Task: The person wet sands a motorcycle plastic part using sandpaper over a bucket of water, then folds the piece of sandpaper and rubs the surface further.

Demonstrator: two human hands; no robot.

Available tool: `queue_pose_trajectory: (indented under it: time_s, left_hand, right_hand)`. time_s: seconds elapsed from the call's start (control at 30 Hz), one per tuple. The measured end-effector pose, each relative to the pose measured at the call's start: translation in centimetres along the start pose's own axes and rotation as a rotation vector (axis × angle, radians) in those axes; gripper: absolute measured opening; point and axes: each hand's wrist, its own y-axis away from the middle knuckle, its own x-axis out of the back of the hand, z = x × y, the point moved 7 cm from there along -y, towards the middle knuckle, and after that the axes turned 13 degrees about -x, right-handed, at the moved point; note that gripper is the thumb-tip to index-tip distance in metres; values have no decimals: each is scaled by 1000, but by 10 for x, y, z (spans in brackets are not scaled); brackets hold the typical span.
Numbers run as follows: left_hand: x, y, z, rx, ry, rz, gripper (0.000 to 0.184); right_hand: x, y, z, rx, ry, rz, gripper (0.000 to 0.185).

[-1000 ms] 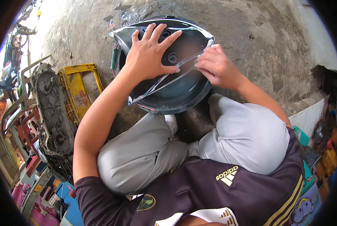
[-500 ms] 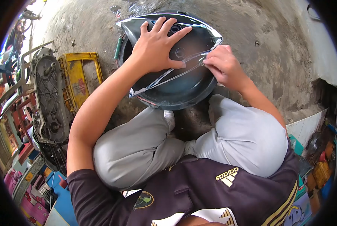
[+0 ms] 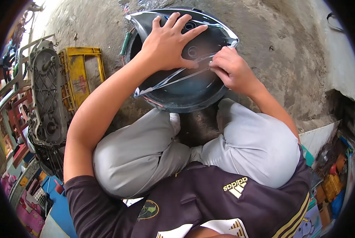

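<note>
A dark, glossy vehicle headlamp (image 3: 210,42) with a clear edge and pointed ends lies across a round black basin (image 3: 182,104). My left hand (image 3: 166,47) is spread over it, palm down, its fingers apart and the thumb towards the near edge. At the right part of that edge, my right hand (image 3: 233,70) is closed in a pinch. A thin, clear line runs from the left tip to these fingers; I cannot tell whether it is the lens edge or a separate strip. The fingertips partly hide the contact.
A green-handled tool (image 3: 125,43) leans by the basin's left side. Further left are a yellow crate (image 3: 76,85) and a grey metal engine cover (image 3: 46,93). My bent knees flank the basin's near side on the concrete floor (image 3: 272,79). Assorted items lie at far right.
The view has shifted slightly. My right hand has moved a little left along the headlamp's near edge, closer to my left thumb. My left hand keeps its spread hold on top.
</note>
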Motion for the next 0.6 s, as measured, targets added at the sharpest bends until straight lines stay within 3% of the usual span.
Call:
queue_pose_trajectory:
  time_s: [0.13,0.33,0.6]
  left_hand:
    - [-2,0,1,3,-19,7,110]
    - [-2,1,0,-16,-6,40,108]
    - [-4,0,-1,0,-19,25,107]
  right_hand:
    - [-13,-6,-17,123,70,-50,11]
    - [-7,-4,-6,27,53,-85,19]
    - [-14,-12,-21,105,141,-81,14]
